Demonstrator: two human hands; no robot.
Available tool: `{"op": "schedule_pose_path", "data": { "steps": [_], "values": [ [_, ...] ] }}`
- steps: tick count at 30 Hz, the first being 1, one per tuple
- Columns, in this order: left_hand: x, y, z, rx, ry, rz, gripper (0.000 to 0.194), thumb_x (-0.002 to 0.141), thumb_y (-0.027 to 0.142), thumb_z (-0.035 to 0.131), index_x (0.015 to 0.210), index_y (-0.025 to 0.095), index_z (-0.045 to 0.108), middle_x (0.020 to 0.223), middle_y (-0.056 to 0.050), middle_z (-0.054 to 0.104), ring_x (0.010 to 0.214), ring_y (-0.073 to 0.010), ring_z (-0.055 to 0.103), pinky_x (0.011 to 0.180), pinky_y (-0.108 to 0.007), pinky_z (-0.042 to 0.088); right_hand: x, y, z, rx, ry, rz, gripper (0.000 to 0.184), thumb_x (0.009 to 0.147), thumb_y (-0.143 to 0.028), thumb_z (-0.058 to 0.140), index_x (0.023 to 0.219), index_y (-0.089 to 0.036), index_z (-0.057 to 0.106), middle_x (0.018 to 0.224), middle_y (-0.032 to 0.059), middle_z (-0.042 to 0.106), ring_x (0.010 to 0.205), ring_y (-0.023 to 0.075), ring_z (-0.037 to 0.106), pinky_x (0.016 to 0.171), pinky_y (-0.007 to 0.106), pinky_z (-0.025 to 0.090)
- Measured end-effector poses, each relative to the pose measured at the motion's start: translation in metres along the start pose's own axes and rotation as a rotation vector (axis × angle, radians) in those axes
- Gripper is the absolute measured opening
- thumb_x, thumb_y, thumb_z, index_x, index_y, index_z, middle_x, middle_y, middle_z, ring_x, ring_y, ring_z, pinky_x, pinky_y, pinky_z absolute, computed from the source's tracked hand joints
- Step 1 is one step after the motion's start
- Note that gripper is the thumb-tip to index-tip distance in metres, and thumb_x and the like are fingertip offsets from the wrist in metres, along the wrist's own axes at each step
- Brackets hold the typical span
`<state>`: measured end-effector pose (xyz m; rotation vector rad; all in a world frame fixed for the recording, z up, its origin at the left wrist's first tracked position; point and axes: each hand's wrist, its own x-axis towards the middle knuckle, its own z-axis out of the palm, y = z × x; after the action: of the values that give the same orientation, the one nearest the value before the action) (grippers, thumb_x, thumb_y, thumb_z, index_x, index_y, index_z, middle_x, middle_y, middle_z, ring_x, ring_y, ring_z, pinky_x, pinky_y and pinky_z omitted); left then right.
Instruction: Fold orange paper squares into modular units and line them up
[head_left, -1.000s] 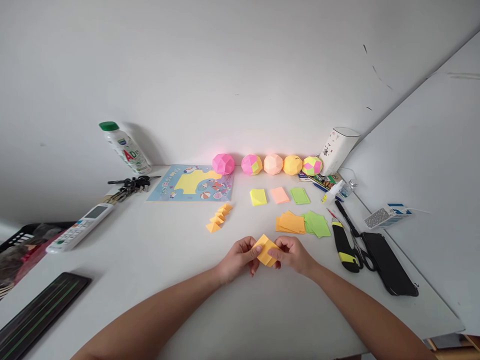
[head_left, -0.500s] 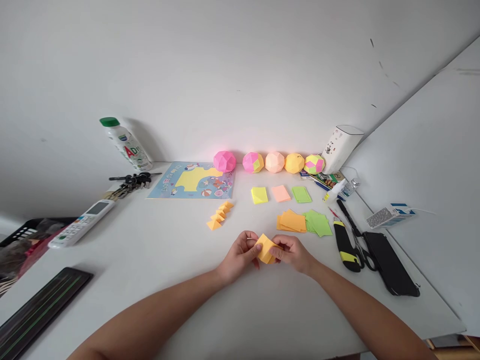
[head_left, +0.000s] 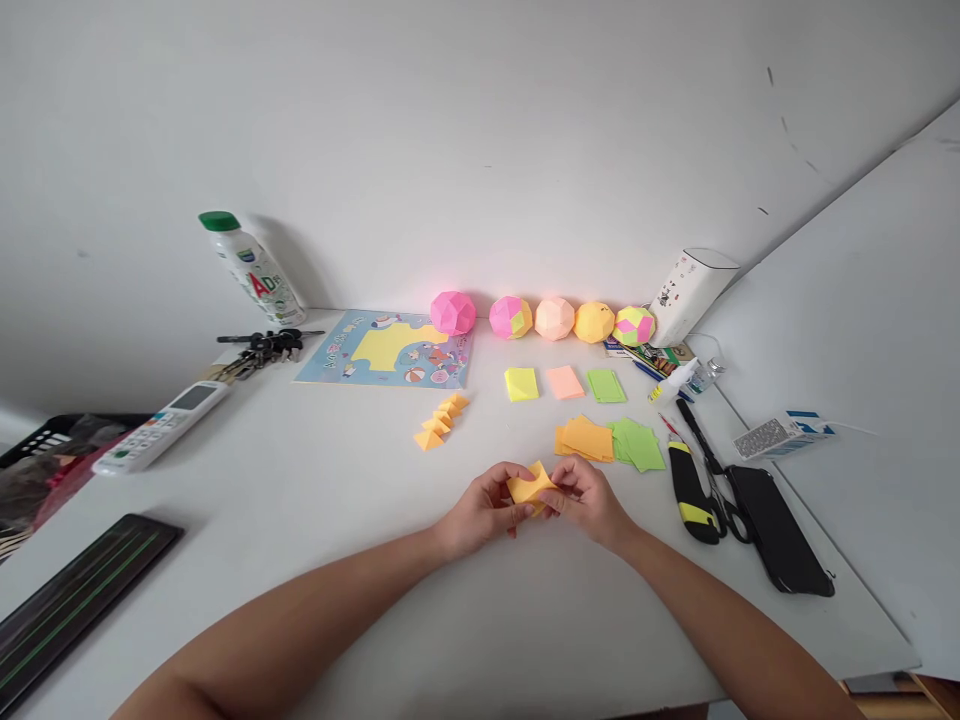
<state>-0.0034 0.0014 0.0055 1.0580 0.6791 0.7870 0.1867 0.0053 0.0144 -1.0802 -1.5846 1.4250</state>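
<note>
Both my hands meet at the middle of the white table and pinch a folded orange paper piece. My left hand grips its left side with curled fingers. My right hand pinches its right side between thumb and fingertips. Just behind them lie a stack of orange paper squares and a stack of green ones. A row of small folded orange units lies to the back left.
Several paper balls line the wall, with yellow, peach and green note pads in front. Right: utility knife, scissors, black case, glue. Left: sticker sheet, bottle, keys, remote, black keyboard.
The orange paper piece has been turned and flattened between my fingers, and the view has tilted down slightly. My hands stay in the same spot.
</note>
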Motion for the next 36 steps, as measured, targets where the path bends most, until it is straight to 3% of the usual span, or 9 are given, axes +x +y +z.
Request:
{"op": "schedule_pose_path", "data": {
  "steps": [5, 12, 18, 22, 29, 36],
  "values": [
    [0.001, -0.001, -0.001, 0.014, 0.027, 0.004, 0.026, 0.074, 0.033, 0.065, 0.091, 0.016, 0.055, 0.077, -0.002, 0.060, 0.066, -0.0118, 0.056, 0.050, -0.022, 0.045, -0.001, -0.001, -0.001, -0.048, -0.038, -0.049, 0.024, 0.080, -0.037, 0.060, 0.095, -0.020, 0.050, 0.071, 0.0004, 0.064, 0.064, 0.0168, 0.066, 0.060, 0.032, 0.055],
    [-0.001, 0.008, 0.004, 0.006, 0.000, -0.003, 0.034, 0.072, 0.032, 0.067, 0.097, 0.018, 0.049, 0.081, -0.004, 0.063, 0.078, -0.0176, 0.061, 0.049, -0.020, 0.041, 0.000, 0.001, -0.001, -0.087, -0.019, -0.060, 0.023, 0.079, -0.039, 0.062, 0.085, -0.019, 0.052, 0.067, 0.0007, 0.065, 0.056, 0.0174, 0.066, 0.054, 0.030, 0.053],
    [-0.001, 0.008, 0.004, 0.042, 0.009, 0.010, 0.028, 0.074, 0.036, 0.064, 0.092, 0.018, 0.050, 0.078, -0.003, 0.062, 0.075, -0.0169, 0.061, 0.048, -0.021, 0.041, 0.000, -0.002, 0.000, -0.099, -0.077, -0.051, 0.020, 0.085, -0.038, 0.054, 0.088, -0.019, 0.052, 0.075, 0.0020, 0.065, 0.061, 0.0168, 0.067, 0.056, 0.028, 0.051],
    [0.000, 0.007, 0.004, 0.071, 0.013, 0.011, 0.029, 0.074, 0.038, 0.064, 0.091, 0.018, 0.051, 0.075, -0.003, 0.062, 0.073, -0.0164, 0.060, 0.047, -0.021, 0.042, 0.000, -0.001, 0.001, -0.132, -0.055, -0.068, 0.018, 0.086, -0.037, 0.053, 0.086, -0.019, 0.052, 0.070, 0.0002, 0.063, 0.058, 0.0160, 0.066, 0.053, 0.026, 0.049],
    [0.001, 0.001, 0.003, 0.093, 0.089, 0.077, 0.023, 0.071, 0.035, 0.067, 0.086, 0.019, 0.061, 0.080, 0.000, 0.049, 0.060, -0.0094, 0.053, 0.043, -0.021, 0.045, -0.001, -0.001, 0.003, -0.166, 0.009, -0.136, 0.016, 0.086, -0.032, 0.052, 0.078, -0.019, 0.052, 0.061, -0.0035, 0.056, 0.052, 0.0140, 0.065, 0.046, 0.022, 0.044],
    [0.002, -0.009, 0.002, 0.118, 0.191, 0.158, 0.019, 0.072, 0.034, 0.066, 0.086, 0.022, 0.067, 0.080, 0.002, 0.037, 0.054, -0.0049, 0.044, 0.039, -0.020, 0.044, -0.003, 0.002, 0.008, -0.121, -0.009, -0.125, 0.013, 0.086, -0.033, 0.052, 0.085, -0.019, 0.053, 0.064, -0.0021, 0.060, 0.052, 0.0127, 0.063, 0.050, 0.024, 0.049]
  ]
}}
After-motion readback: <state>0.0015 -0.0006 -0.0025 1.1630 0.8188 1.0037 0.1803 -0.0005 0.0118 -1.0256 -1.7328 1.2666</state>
